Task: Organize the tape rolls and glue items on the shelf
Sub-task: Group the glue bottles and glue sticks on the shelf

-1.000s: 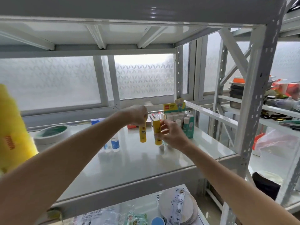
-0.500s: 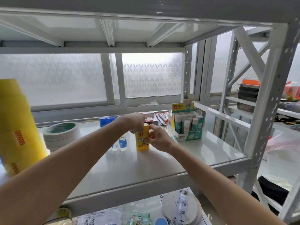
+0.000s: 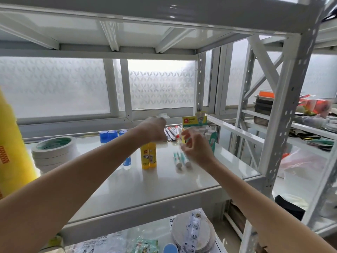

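White metal shelf [image 3: 127, 183] before a frosted window, seen from my head. Landmark: the two yellow glue sticks [image 3: 148, 155], upright and touching one another at mid-shelf. My left hand [image 3: 155, 129] hovers just above and behind their caps, its fingers [image 3: 162, 137] curled downward; motion blur prevents me telling whether they hold anything. My right hand [image 3: 194, 147] is to the right of the yellow sticks, fingers loosely spread and blurred, apparently pinching a small pale item, though I cannot tell for certain. Two white-and-teal glue sticks [image 3: 181, 159] lie on the shelf just below those fingers. Left of the yellow sticks stand blue-capped glue bottles [image 3: 111, 136]; farther left, a stack of white tape rolls [image 3: 54, 152]. Behind and right of the landmark sits a glue-stick display box [image 3: 209, 132], with red-capped pens [image 3: 172, 133] beside it.
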